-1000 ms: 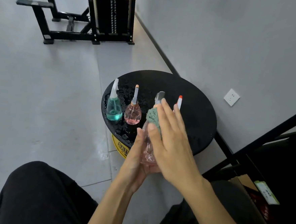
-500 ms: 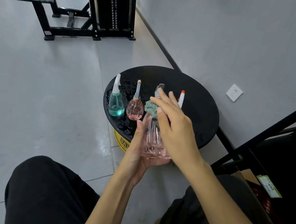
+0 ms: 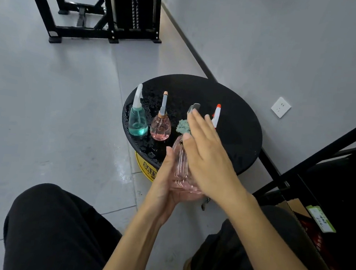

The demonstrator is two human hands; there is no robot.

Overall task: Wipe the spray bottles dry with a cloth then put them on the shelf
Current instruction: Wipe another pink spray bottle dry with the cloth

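Clear glossy pink bottle (image 3: 181,166); fuzzy green cloth (image 3: 183,126); wet black tabletop (image 3: 237,122).

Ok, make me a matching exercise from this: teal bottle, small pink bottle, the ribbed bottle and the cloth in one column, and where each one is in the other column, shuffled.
Things
1. teal bottle
2. small pink bottle
3. ribbed bottle
4. cloth

Places
A. under the fingers of the right hand
B. leftmost on the table
C. held in the left hand
D. standing on the table, just right of the teal bottle

Pairs: 1-B, 2-D, 3-C, 4-A
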